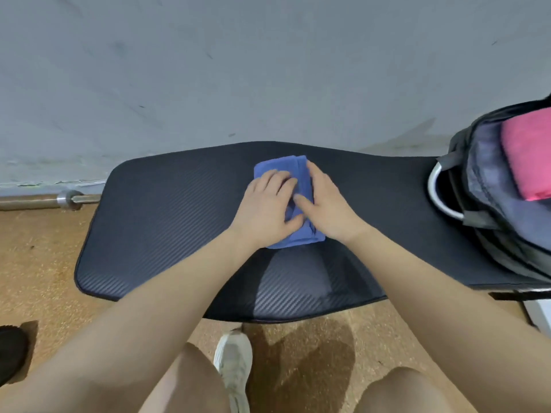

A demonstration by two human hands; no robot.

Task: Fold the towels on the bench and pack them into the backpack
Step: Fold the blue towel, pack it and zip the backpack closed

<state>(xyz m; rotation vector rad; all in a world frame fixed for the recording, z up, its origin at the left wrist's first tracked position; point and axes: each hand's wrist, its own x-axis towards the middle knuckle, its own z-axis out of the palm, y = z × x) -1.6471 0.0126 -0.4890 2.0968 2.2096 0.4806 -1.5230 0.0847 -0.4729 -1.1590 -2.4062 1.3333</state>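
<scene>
A small blue towel [293, 168], folded into a narrow stack, lies in the middle of the black padded bench [167, 222]. My left hand [267, 208] rests flat on the towel's left half with fingers spread. My right hand [326, 205] presses on its right half, thumb pointing inward toward the left hand. Both hands cover most of the cloth. At the bench's right end stands an open dark grey backpack [489, 186] with a pink towel [526, 150] inside it.
A grey wall rises behind the bench. A metal barbell [50, 201] lies on the brown floor at the left. My white shoe [234, 362] and knees are below the bench's front edge. A black shoe [12, 353] shows at the far left.
</scene>
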